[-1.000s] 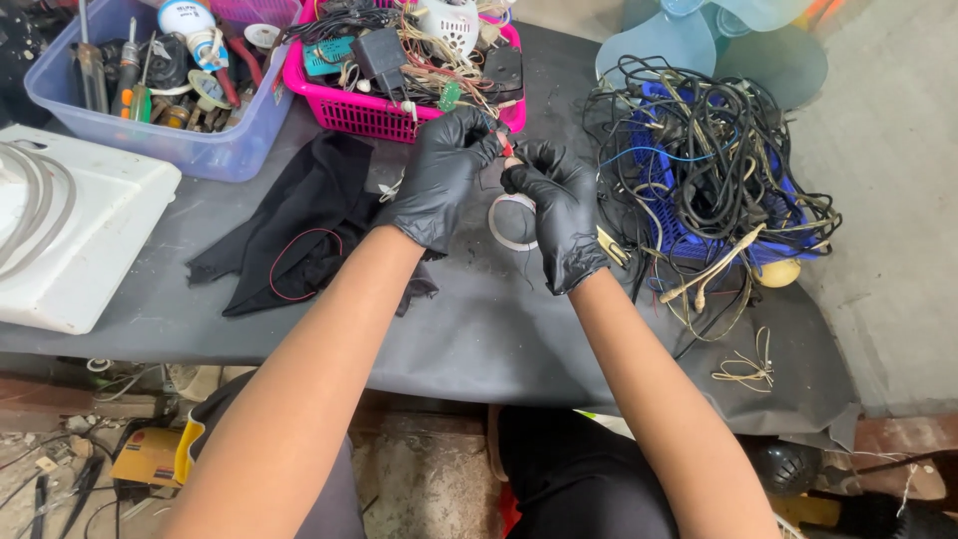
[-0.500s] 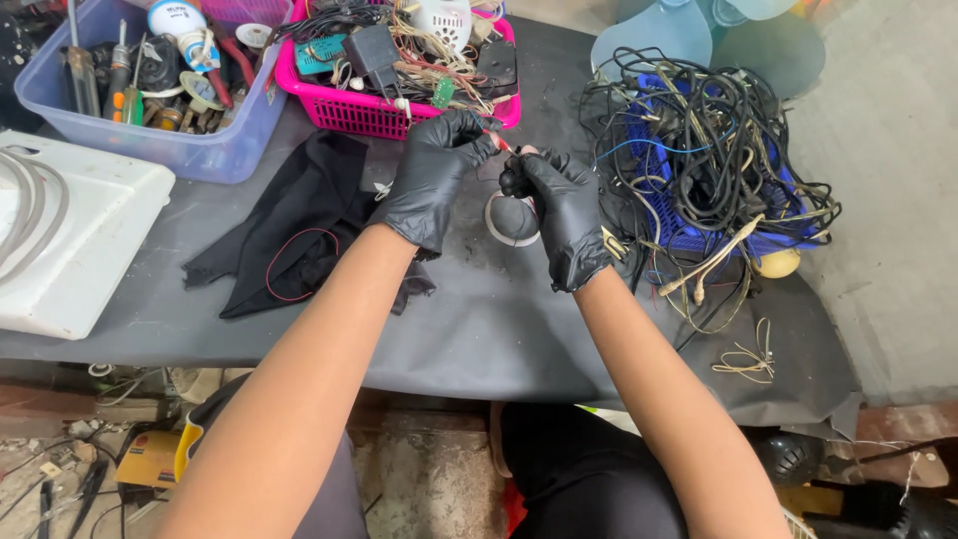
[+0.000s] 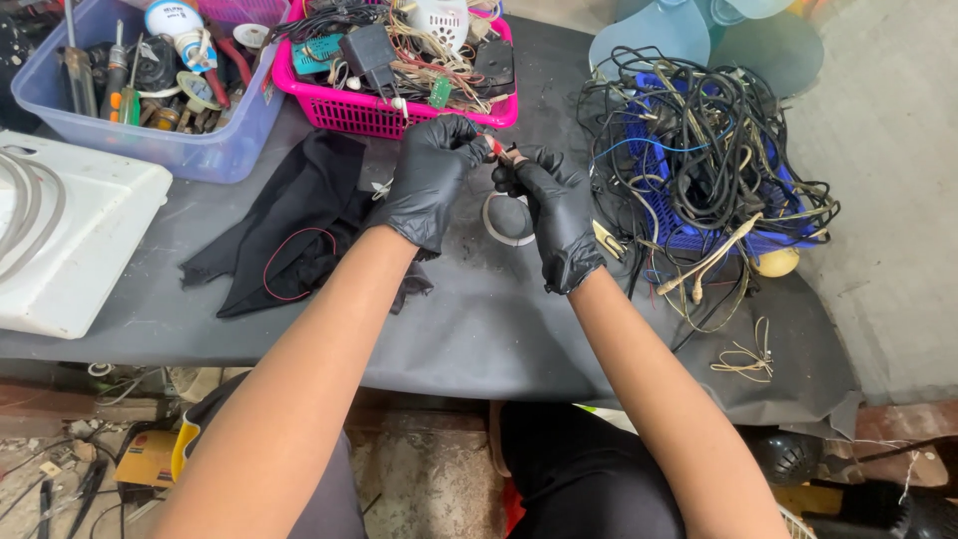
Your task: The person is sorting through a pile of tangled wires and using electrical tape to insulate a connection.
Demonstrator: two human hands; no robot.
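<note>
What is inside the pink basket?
The pink basket holds tangled wires, a black adapter, a green circuit board and a white plastic part; deeper contents are covered.

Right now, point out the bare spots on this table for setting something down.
Free: the dark mat along the near edge, between the black cloth and the loose rubber bands. Crowded: the back, with the clear bin, pink basket and cable pile.

cloth (image 3: 289, 225) left of tape ring (image 3: 507, 222), cables (image 3: 699, 160) right

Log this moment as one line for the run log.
left hand: gripping small red-tipped piece | right hand: pinching same piece | below: tape ring on table
</note>
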